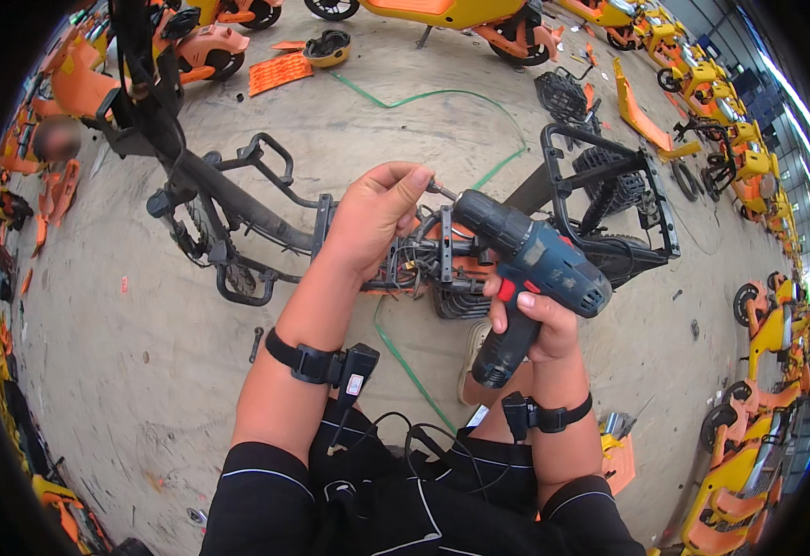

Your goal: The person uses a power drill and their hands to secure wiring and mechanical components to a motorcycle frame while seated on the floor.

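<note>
A cordless drill (pixel 558 269) with a dark blue-grey body, red accents and a black chuck is in my right hand (pixel 553 329), whose fingers wrap round its handle. Its chuck points up and to the left. My left hand (pixel 377 211) is closed in a pinch at the tip of the metal driver bit (pixel 443 192); the fingertips partly hide that end. Below both hands stands a stripped black scooter frame (pixel 247 211). Loose wiring (pixel 409 259) shows in its middle section, partly covered by my left hand and the drill.
A green hose or cord (pixel 465 92) winds across the concrete floor. Beyond the frame lie an orange panel (pixel 280 72), a yellow helmet (pixel 329 49) and a long orange body part (pixel 641 113). Yellow-orange scooters (pixel 761 338) line the right side. Another person (pixel 57 139) is at far left.
</note>
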Demonstrator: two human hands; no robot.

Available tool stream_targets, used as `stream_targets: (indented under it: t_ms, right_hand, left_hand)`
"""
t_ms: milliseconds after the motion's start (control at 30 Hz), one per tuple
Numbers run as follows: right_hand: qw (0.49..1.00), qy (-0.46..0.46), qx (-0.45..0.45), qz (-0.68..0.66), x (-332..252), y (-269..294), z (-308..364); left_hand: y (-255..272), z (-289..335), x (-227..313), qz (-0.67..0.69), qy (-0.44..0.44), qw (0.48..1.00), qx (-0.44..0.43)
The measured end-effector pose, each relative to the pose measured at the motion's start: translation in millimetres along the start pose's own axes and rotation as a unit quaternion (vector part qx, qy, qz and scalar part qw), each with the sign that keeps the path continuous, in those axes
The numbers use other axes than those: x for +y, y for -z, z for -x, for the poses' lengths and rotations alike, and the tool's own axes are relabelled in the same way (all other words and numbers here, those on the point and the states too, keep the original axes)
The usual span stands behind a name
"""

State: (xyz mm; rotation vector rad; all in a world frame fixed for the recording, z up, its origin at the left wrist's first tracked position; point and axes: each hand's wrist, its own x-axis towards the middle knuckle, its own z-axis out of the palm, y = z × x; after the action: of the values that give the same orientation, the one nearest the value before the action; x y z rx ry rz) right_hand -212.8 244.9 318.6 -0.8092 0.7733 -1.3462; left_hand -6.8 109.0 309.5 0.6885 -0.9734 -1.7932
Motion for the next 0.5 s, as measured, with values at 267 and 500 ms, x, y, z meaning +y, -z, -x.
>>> stream_targets:
  t_ms: [267, 500]
  right_hand:
    - [0.999, 0.001, 0.036, -0.009, 10, 4, 12]
    - [0.999, 0.018, 0.015, 0.027, -11, 43, 26]
  left_hand:
    - [3, 16, -5, -0.028, 0.050, 0.998, 0.016]
    - [-28, 21, -24, 0.031, 0.084, 0.995, -0.045]
